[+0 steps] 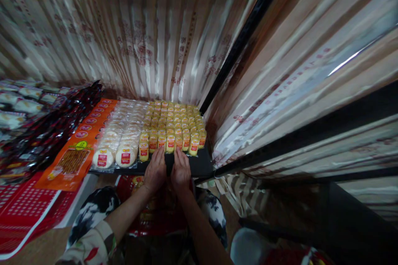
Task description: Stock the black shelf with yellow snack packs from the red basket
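Resting flat and open at the tray's (202, 165) front edge, my left hand (155, 170) and right hand (180, 170) touch yellow packets (170, 143), gripping nothing

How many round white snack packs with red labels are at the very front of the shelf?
2: the left round pack and the right round pack lie side by side at the shelf's front edge, left of the left hand. More overlap in rows behind them, partly hidden.

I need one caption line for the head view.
Both hands, left and right, touch the front row of small yellow packets on a dark shelf.
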A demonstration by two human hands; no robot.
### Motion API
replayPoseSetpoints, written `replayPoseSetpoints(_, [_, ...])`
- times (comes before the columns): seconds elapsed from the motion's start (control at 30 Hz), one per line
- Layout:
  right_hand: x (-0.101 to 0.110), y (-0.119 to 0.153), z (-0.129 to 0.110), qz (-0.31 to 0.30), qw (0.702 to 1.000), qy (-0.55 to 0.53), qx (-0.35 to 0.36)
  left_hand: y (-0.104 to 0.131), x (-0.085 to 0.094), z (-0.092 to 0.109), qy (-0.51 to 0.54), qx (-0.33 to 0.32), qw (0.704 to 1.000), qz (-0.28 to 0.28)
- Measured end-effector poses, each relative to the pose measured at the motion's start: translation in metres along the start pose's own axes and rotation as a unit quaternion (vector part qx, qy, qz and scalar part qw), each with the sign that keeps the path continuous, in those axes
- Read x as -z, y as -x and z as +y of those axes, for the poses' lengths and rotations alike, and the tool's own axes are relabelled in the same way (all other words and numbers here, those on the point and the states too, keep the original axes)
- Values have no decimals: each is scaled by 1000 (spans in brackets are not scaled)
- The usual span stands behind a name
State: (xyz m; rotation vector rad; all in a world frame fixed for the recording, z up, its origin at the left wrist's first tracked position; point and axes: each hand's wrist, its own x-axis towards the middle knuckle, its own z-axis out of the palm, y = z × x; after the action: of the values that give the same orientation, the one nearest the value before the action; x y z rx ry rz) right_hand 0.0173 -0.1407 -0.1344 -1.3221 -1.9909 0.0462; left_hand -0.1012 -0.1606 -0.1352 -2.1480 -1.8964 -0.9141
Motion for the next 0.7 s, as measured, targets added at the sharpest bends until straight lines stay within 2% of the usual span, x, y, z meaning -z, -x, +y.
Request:
replayPoseSetpoints(0.3, [-5,-11,5,-45,999,-2,-14,0,-2,0,-13,-8,1000,2])
replayPoseSetpoints(0.7, [3,-19,7,-23,998,-45,-28,0,1,2,-2,-9,1000,3])
